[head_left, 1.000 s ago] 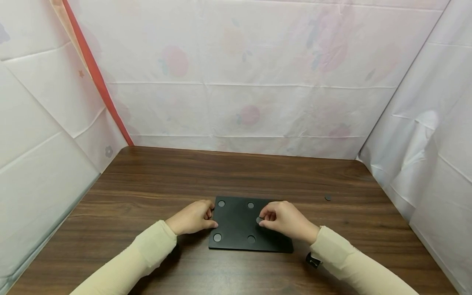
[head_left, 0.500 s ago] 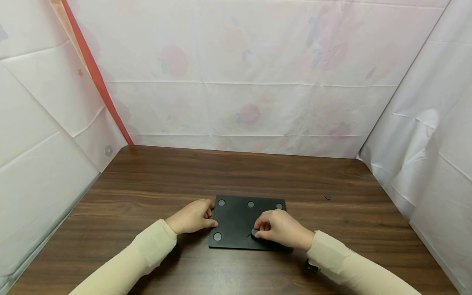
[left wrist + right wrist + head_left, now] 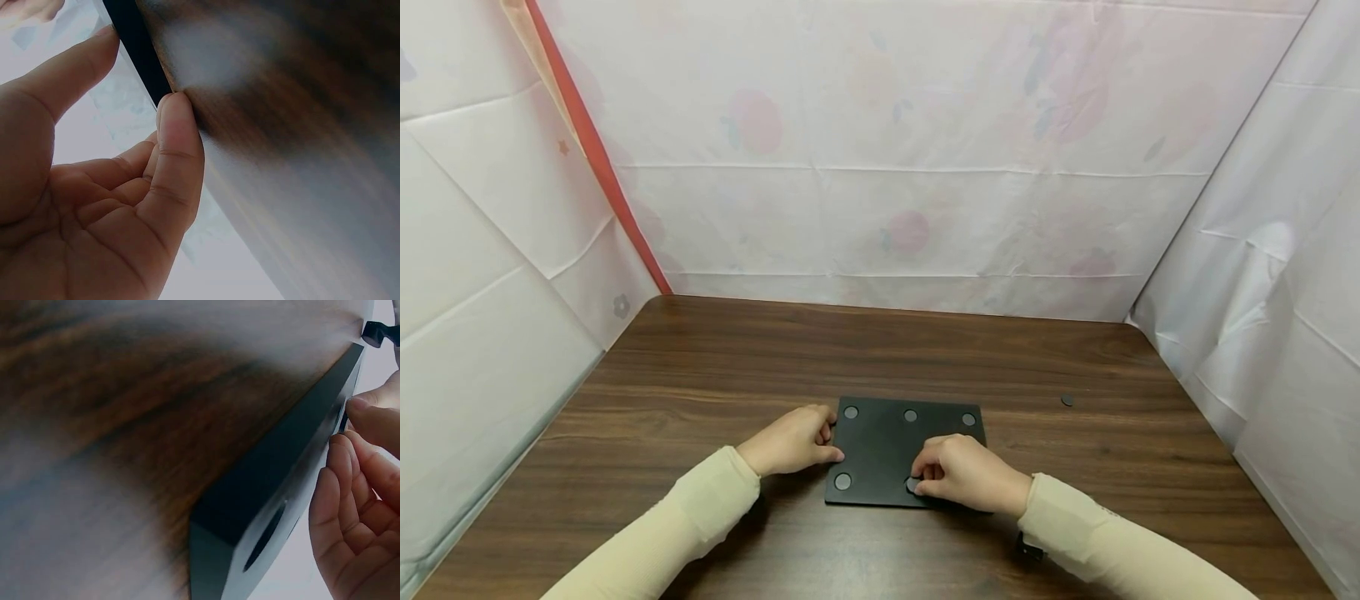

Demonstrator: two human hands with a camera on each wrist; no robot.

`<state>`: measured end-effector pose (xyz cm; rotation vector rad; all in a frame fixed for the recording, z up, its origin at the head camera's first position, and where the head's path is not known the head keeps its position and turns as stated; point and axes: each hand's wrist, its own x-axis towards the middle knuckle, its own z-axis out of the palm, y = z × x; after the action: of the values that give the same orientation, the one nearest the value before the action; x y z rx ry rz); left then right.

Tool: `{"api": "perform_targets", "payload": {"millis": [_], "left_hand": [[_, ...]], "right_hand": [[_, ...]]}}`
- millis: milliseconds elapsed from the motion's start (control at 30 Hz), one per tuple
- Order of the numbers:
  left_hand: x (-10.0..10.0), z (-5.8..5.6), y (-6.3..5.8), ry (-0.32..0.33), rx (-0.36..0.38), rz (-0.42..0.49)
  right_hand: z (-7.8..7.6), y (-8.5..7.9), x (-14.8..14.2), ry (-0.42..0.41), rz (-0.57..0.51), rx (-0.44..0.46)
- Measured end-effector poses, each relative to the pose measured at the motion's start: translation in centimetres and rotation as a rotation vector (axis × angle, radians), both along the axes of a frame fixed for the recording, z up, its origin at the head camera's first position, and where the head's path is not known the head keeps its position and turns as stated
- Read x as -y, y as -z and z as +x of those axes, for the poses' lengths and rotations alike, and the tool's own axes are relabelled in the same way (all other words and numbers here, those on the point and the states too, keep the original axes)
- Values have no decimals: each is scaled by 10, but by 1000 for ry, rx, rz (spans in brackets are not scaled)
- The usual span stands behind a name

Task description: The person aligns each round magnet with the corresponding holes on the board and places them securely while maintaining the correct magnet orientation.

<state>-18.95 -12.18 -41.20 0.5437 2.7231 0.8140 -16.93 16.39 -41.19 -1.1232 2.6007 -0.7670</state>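
Black rectangular plate (image 3: 887, 446) with round holes lies flat on the dark wood-grain bench (image 3: 715, 367), near the middle of its front edge. Left hand (image 3: 792, 442) rests at the plate's left edge, thumb and curled fingers touching that edge. Right hand (image 3: 964, 472) sits over the plate's front right part, fingertips pinching a small dark disc (image 3: 913, 484) at the front middle hole. Another small dark disc (image 3: 1067, 400) lies apart toward the bench's right edge.
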Motion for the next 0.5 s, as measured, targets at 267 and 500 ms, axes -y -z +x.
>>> {"api": "perform_targets", "payload": {"millis": [267, 500], "left_hand": [[0, 0, 1, 2, -3, 2], [0, 0, 1, 2, -1, 9]], "right_hand": [[1, 1, 2, -7, 22, -5], [1, 1, 3, -11, 20, -1]]}}
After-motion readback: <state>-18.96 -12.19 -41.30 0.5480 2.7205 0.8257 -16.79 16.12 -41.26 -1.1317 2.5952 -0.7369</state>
